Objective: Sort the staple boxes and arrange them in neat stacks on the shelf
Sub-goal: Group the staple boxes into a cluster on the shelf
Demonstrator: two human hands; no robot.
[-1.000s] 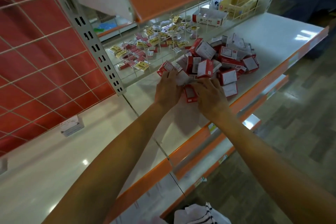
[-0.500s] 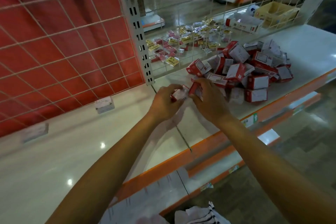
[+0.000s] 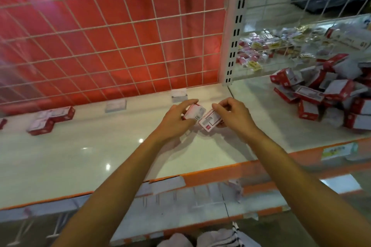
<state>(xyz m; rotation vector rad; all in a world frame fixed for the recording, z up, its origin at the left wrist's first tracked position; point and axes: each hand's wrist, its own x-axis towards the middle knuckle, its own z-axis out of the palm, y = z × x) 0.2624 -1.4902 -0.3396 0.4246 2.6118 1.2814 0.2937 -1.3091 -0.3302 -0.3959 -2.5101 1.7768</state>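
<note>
Left hand (image 3: 174, 121): fingers curled round a red-and-white staple box (image 3: 195, 110), which is held just above the shelf with its white printed face up.
Right hand (image 3: 235, 115): thumb and fingertips pinch a second box (image 3: 209, 122) by its far end, tilted toward the first.
Relation of the two boxes: their near corners meet or nearly meet between the hands, and actual contact cannot be told. The likely purpose is to match faces and edges so the pair goes down squared.
Shelf (image 3: 96, 152): white and glossy, with an orange front lip (image 3: 212, 174). The hands work over its right part, near the perforated upright (image 3: 233, 32).
Loose pile (image 3: 319, 94): unsorted staple boxes heaped at all angles in the neighbouring bay, right of the upright and well apart from the hands. It serves as the supply.
Laid boxes (image 3: 50, 119): a few boxes lie flat against one another at the left of the shelf, near the back. They are blurred, so the count is uncertain, and they appear to begin the arranged rows.
Wire grid (image 3: 120, 38): the back wall, set over a red panel. It offers a straight line to square stacks against.
White tags (image 3: 179, 94): small cards at the foot of the grid, their print unreadable.
Progress: early, since most boxes are in the pile.
Risk: a box pinched by one end may swing out of line on release.
</note>
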